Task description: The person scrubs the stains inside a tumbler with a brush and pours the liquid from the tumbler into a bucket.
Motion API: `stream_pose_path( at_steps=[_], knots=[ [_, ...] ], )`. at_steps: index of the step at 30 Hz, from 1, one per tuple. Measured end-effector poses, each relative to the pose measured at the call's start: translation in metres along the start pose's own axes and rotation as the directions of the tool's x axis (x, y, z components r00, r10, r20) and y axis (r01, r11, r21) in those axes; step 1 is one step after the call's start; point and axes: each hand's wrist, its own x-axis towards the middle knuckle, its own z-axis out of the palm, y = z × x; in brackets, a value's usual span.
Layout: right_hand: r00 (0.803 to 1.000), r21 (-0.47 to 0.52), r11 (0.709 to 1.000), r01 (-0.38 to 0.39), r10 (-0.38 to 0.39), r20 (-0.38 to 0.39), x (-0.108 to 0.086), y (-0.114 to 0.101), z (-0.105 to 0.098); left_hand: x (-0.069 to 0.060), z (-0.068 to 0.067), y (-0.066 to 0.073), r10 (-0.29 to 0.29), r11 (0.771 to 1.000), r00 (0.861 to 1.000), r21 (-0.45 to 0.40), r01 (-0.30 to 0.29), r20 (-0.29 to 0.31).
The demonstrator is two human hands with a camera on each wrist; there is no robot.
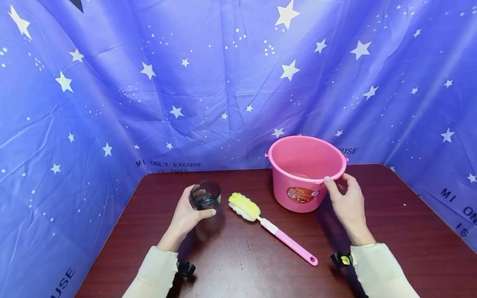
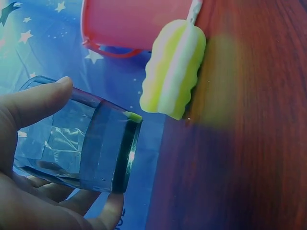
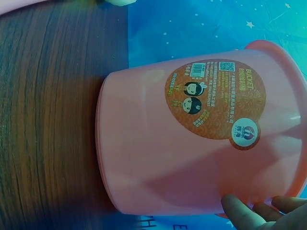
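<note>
A dark tinted drinking glass (image 1: 206, 194) is held in my left hand (image 1: 184, 217), with the thumb along its near side. In the left wrist view the fingers curl round the clear wall of the glass (image 2: 72, 139). My right hand (image 1: 349, 207) grips the rim of a pink bucket (image 1: 279, 186), thumb on the rim. The bucket stands upright, its orange label (image 3: 216, 98) turned towards me. Between the hands lies a bottle brush (image 1: 244, 205) with a yellow and white sponge head and a pink handle (image 1: 294, 247).
The dark red-brown wooden table (image 1: 238, 273) carries all of these. Behind and beside it hangs a blue star-printed cloth (image 1: 208, 95), close to the back of the bucket. The brush handle slants towards the near right.
</note>
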Motion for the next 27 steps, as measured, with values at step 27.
stream_pose_path(
  at_steps=[27],
  knots=[
    [1.0,0.014,1.0,-0.007,0.007,-0.001,0.0,0.0,0.001,0.012,0.018,0.024,0.07,0.997,0.997,0.016,-0.07,0.038]
  ],
)
